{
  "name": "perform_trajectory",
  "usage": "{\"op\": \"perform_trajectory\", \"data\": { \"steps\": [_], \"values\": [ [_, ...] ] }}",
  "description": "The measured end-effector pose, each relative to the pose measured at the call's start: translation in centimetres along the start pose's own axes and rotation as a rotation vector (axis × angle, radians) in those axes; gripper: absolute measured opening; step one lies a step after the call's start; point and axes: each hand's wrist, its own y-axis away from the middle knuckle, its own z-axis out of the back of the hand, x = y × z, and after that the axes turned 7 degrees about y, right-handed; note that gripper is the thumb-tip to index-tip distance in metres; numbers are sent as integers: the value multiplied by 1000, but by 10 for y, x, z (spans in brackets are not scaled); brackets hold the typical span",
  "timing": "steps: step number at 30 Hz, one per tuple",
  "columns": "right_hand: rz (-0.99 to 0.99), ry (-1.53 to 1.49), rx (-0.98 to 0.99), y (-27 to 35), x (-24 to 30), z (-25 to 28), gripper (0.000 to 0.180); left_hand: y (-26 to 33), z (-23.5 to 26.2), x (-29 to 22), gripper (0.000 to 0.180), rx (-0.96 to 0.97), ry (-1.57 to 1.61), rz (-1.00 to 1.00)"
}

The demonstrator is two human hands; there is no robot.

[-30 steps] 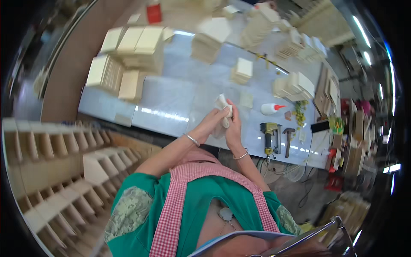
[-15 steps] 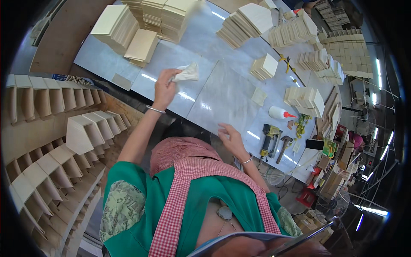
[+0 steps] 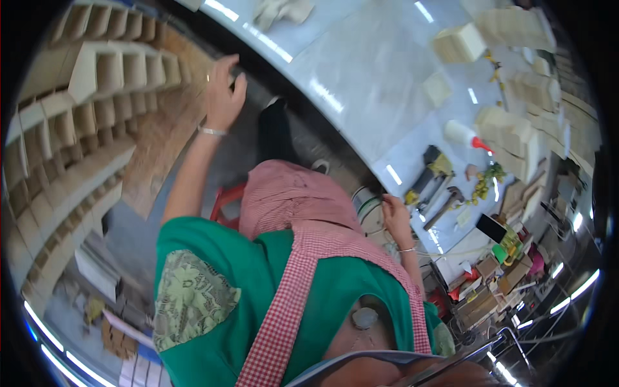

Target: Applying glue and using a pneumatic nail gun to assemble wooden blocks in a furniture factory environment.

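Wooden cubby unit [image 3: 82,76], head view, is left of the left hand [image 3: 222,100]. Left fingers apart, nothing in them, just beside a brown board's [image 3: 161,138] edge; contact, can't tell. Right hand [image 3: 396,222] is by the near edge of the tabletop [image 3: 361,71], fingers bent; blurred, so can't tell if the tips meet or pinch anything. Near the right fingers, a bit beyond and to their right: black-and-yellow power tool [image 3: 424,179], then hammer [image 3: 440,213]. White bottle [image 3: 458,132] lies on its side farther beyond them. White cloth [image 3: 284,9] is on the tabletop, beyond and right of the left fingers, well apart. Red stool [image 3: 225,203] is between the hands, nearer the body. Risks, my guess: a leftward left-hand swing could knock the cubby unit; a right-hand nudge could push the power tool off, since it's near the edge; the bottle could leak if its tip is loose.
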Motion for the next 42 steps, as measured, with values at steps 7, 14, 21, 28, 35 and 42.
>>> {"op": "perform_trajectory", "data": {
  "steps": [7, 14, 21, 28, 35, 42],
  "values": [
    [343, 449, 196, 15, -9, -12, 13, 367, 23, 56, 19, 1325, -447, 647],
    [515, 912, 533, 38, -26, -44, 9, 556, -12, 75, 39, 1605, -384, 287],
    [422, 1082, 1041, 38, -30, -34, 20, 714, -66, 78, 48, 2064, -572, 171],
    [264, 1150, 1087, 66, -86, -9, 23, 606, -73, 125, 57, 2096, -618, 68],
    [479, 827, 680, 68, -128, -18, 10, 502, -81, 113, 52, 2023, -708, 366],
    [457, 553, 438, 63, -125, -5, 13, 367, -161, 144, 34, 1846, -661, 298]
  ]
}}
